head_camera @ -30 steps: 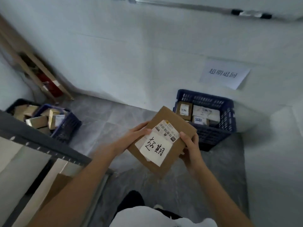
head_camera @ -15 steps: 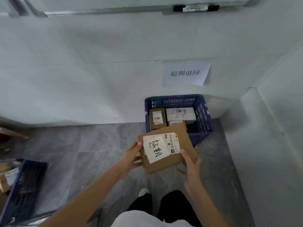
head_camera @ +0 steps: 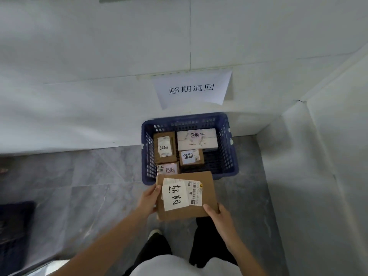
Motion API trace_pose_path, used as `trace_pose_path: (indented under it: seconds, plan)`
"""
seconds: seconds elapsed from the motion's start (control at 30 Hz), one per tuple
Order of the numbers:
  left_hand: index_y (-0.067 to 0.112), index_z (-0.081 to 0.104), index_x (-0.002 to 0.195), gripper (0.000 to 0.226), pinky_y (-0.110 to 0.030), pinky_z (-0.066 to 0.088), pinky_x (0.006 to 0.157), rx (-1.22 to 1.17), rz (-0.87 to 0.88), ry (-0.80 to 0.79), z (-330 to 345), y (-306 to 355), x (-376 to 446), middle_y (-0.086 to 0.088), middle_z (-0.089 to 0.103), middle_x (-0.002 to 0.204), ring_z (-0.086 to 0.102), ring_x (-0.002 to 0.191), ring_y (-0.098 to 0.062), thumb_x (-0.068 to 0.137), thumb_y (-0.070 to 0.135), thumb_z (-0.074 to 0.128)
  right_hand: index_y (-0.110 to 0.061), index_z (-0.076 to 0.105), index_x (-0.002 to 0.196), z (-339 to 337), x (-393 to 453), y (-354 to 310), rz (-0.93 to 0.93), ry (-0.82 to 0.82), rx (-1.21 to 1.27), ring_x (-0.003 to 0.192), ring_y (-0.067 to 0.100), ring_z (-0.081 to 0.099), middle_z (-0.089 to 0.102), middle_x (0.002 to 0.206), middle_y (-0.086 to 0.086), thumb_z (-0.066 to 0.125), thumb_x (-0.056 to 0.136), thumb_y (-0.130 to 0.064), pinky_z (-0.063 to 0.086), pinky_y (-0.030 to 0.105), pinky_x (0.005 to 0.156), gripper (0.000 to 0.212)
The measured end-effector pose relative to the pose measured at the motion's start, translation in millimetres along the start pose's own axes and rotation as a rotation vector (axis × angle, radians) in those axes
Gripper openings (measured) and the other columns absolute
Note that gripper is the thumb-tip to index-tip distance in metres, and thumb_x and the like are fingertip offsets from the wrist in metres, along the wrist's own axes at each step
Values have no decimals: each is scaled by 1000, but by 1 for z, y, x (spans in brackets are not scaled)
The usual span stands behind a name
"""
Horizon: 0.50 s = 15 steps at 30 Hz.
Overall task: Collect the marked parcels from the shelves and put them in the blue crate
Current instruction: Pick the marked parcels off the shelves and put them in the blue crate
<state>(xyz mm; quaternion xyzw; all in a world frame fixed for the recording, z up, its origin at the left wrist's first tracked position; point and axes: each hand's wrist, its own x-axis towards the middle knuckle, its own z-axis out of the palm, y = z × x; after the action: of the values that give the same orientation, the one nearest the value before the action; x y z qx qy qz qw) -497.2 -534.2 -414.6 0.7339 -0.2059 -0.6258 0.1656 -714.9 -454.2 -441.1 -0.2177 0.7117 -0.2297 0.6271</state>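
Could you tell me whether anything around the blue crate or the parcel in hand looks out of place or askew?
Only small things. The paper sign on the wall hangs slightly crooked, its lower corners lifting. On the held parcel, the handwritten slip sits tilted, overlapping the shipping label. The parcels in the blue crate look undamaged.

Paper sign [head_camera: 192, 89] taped on white wall [head_camera: 79, 76] — grey tiled floor [head_camera: 69, 196].

The crate [head_camera: 229, 172] sits on the floor [head_camera: 79, 186] against the wall [head_camera: 79, 96], 4 parcels [head_camera: 191, 157] inside; the held parcel [head_camera: 207, 194] is before it.
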Motion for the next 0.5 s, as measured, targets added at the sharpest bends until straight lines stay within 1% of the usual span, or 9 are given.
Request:
trace_pose_path:
  seconds: [0.1,0.17,0.23,0.27,0.3,0.33,0.4,0.47,0.5]
  plan:
    - [8,56,131,36,-41,49,92,-61,-54,100,21,11,20,-16,65,121,60,108,-31,102,25,43,-21,54,136,-21,30,-19,12,-59,-65,110,7,60,65,120,-10,62,89,-44,46,22,91,53]
    - [8,56,130,36,-43,49,96,-126,-102,142,28,20,35,-15,65,120,60,108,-31,101,25,45,-23,53,136,-25,54,-35,14,-92,-85,110,6,59,64,121,-11,61,91,-43,46,19,87,50]
    - [13,58,125,32,-41,50,91,-191,-121,164,31,30,53,-11,66,116,63,99,-25,101,28,45,-24,54,134,-23,78,-53,-2,-110,-98,103,1,60,65,114,-13,60,94,-36,46,12,77,43]
    - [15,59,122,29,-38,50,86,-218,-117,170,31,35,63,-9,66,113,63,93,-21,101,28,44,-24,54,134,-20,90,-61,-15,-118,-100,101,-1,60,65,112,-15,59,94,-33,46,9,73,41]
    - [17,59,119,27,-36,49,82,-247,-108,180,30,41,80,-8,66,111,63,88,-19,101,29,43,-25,54,134,-16,108,-67,-14,-132,-107,102,-2,59,64,112,-16,59,95,-32,46,8,73,40]
    - [17,59,119,28,-37,50,81,-257,-101,187,29,48,99,-7,67,111,64,89,-20,102,30,42,-27,53,134,-10,127,-73,-15,-142,-121,106,1,59,63,114,-16,58,96,-33,46,10,77,39]
    - [21,58,127,34,-45,54,87,-249,-105,204,22,54,151,-8,68,116,66,99,-27,101,36,43,-28,48,139,3,168,-80,-16,-157,-153,116,9,56,61,123,-12,54,97,-39,44,21,90,44]
    - [27,53,134,40,-52,51,93,-210,-101,229,12,50,217,-7,65,123,62,109,-30,98,43,43,-24,43,145,18,212,-85,-14,-159,-184,124,16,52,56,134,-5,50,98,-41,42,30,100,50]
    - [29,50,136,42,-52,49,96,-185,-90,244,8,48,250,-6,64,127,60,112,-29,98,44,42,-23,42,145,25,234,-88,-18,-157,-188,126,18,50,55,136,-4,48,99,-40,40,31,101,50]
